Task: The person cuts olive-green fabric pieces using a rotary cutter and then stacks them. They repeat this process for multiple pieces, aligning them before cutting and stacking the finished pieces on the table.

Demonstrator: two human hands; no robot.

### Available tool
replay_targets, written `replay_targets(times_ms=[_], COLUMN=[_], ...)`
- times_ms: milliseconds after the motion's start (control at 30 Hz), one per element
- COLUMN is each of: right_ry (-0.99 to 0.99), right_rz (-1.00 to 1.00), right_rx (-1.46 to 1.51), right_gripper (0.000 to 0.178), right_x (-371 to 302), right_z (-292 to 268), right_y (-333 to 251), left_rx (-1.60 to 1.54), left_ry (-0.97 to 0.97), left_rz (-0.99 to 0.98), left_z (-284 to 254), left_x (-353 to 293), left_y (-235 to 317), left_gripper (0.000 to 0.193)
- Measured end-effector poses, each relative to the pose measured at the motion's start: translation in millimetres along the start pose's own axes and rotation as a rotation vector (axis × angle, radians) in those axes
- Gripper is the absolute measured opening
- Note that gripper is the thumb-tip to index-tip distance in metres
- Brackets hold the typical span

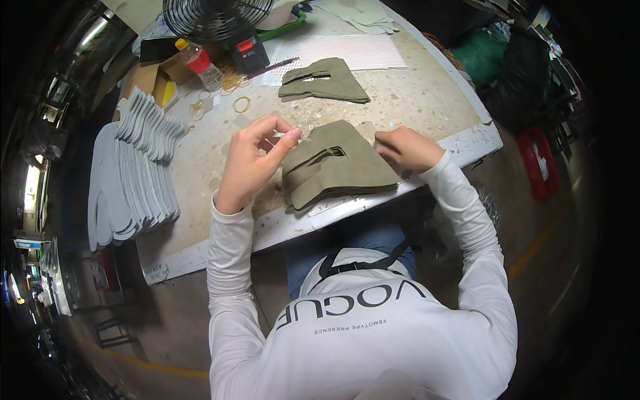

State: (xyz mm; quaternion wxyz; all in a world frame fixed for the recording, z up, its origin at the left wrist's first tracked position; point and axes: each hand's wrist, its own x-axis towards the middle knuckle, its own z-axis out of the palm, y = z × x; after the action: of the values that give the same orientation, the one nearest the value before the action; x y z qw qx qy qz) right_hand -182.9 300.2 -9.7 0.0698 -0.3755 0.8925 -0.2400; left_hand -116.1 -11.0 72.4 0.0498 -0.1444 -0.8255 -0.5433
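A stack of olive-green cut fabric pieces, each with a slot in it, lies near the table's front edge between my hands. Above its left corner, my left hand has thumb and forefinger pinched together. A faint, thin, pale strand or sliver shows by those fingertips, too fine to name. My right hand is closed beside the stack's right edge, fingers curled in; whatever it may hold is hidden. Farther back rests a second, smaller olive-green stack with a similar slot.
Grey cut pieces stand in a long row at the left edge. Behind are rubber bands, a bottle with a yellow cap, a black fan, a pen and printed sheets. Small scraps dot the table.
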Motion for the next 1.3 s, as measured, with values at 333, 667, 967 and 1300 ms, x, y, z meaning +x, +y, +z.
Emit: replay_targets(times_ms=[333,667,967,1300], right_ry=[0.225,0.17,0.237,0.46], right_rz=[-0.02,-0.031,0.107,0.104], right_rx=[0.611,0.3,0.851,1.243], right_gripper=[0.047,0.022,0.041,0.035], right_x=[35,24,27,35], right_z=[-54,-31,9,-7], right_y=[-65,-97,-74,-72], left_rx=[0.15,0.186,0.69,-0.29], left_ry=[-0.278,-0.136,0.092,-0.311], left_rz=[0.386,0.325,0.321,-0.186], left_z=[62,48,25,70], left_x=[24,26,12,28], left_y=[-14,-8,-20,-30], left_gripper=[0.016,0.014,0.014,0.026])
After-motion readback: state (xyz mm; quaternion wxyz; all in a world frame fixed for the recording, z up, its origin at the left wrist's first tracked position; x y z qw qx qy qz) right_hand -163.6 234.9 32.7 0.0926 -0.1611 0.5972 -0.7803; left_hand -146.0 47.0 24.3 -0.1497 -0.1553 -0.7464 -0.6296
